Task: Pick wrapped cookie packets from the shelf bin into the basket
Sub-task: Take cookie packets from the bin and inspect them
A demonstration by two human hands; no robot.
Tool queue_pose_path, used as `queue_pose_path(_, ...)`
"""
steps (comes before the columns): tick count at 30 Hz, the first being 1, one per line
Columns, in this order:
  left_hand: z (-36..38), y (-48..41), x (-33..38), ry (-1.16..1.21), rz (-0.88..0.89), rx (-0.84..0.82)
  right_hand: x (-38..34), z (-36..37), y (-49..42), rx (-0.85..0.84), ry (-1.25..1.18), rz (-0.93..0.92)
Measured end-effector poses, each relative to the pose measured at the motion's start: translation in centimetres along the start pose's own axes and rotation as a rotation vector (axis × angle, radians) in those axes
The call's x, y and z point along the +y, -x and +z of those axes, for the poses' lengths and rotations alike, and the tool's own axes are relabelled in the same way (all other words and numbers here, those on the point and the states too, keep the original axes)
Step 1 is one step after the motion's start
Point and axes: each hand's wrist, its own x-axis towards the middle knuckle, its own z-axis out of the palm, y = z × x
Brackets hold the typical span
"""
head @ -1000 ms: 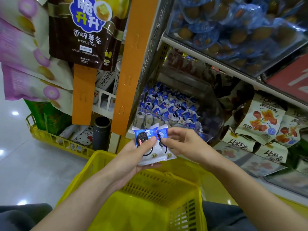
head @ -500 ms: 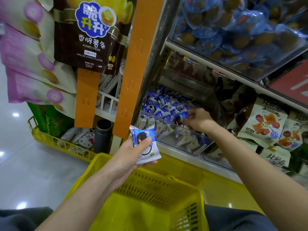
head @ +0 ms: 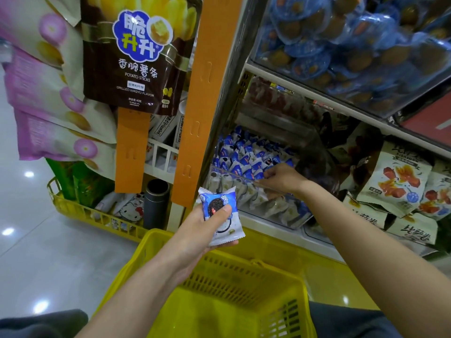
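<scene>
A clear shelf bin (head: 290, 215) holds several blue-and-white wrapped cookie packets (head: 246, 157). My right hand (head: 280, 178) reaches over the bin's front edge and its fingertips pinch a packet in the pile. My left hand (head: 207, 228) holds a stack of cookie packets (head: 223, 215) above the far rim of the yellow basket (head: 234, 284), thumb pressed on the top one. The basket sits low in front of me; its inside looks bare in the part I can see.
An orange upright strip (head: 195, 101) stands left of the bin. Hanging snack bags (head: 136, 52) fill the upper left. A shelf of blue tubs (head: 341, 45) hangs above the bin. Pale snack bags (head: 395, 181) lie right of it. A yellow floor rack (head: 97, 215) stands at left.
My right hand let go of the packets held by the left hand, went up into the bin and now pinches a packet there. The left hand stayed over the basket.
</scene>
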Motion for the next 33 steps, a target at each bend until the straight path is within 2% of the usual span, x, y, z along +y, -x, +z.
queue_pose_path(4,0.1,-0.1,-0.2,-0.021,-0.005,-0.009,-0.2,-0.3,0.1,-0.056,0.016,0.007)
queue_pose_path(6,0.1,-0.1,-0.4,-0.074,-0.004,0.005,-0.5,-0.4,0.5,0.010,0.121,0.043)
queue_pose_path(8,0.0,-0.1,-0.7,-0.136,0.016,0.043,-1.0,0.0,1.4,0.218,0.232,0.037)
queue_pose_path(9,0.0,-0.2,-0.9,-0.163,0.030,0.069,-1.3,0.3,2.3,0.353,0.209,-0.016)
queue_pose_path(11,-0.2,-0.3,-1.2,-0.222,0.048,0.129,-1.7,1.2,4.6,0.571,0.045,-0.271)
queue_pose_path(12,-0.3,-0.4,-1.5,-0.253,0.051,0.151,-1.7,1.8,5.8,0.607,-0.049,-0.402)
queue_pose_path(14,-0.3,-0.6,-2.0,-0.293,0.058,0.166,-1.5,3.5,7.9,0.502,-0.157,-0.560)
queue_pose_path(15,-0.3,-0.6,-2.2,-0.300,0.066,0.163,-1.3,4.5,8.8,0.405,-0.174,-0.578)
queue_pose_path(17,-0.1,-0.6,-2.7,-0.319,0.086,0.149,-0.6,6.4,9.9,0.222,-0.212,-0.549)
queue_pose_path(19,0.1,-0.7,-3.1,-0.402,0.086,0.131,0.3,7.8,10.2,0.114,-0.270,-0.508)
queue_pose_path(25,0.7,-1.0,-4.8,-0.518,0.132,0.039,2.0,8.8,10.4,0.086,-0.574,-0.335)
queue_pose_path(29,0.9,-1.1,-5.6,-0.395,0.084,0.075,2.8,9.6,10.8,0.095,-0.590,-0.289)
queue_pose_path(33,0.6,-1.3,-5.6,-0.379,0.099,0.149,3.3,10.3,11.0,0.060,-0.574,-0.355)
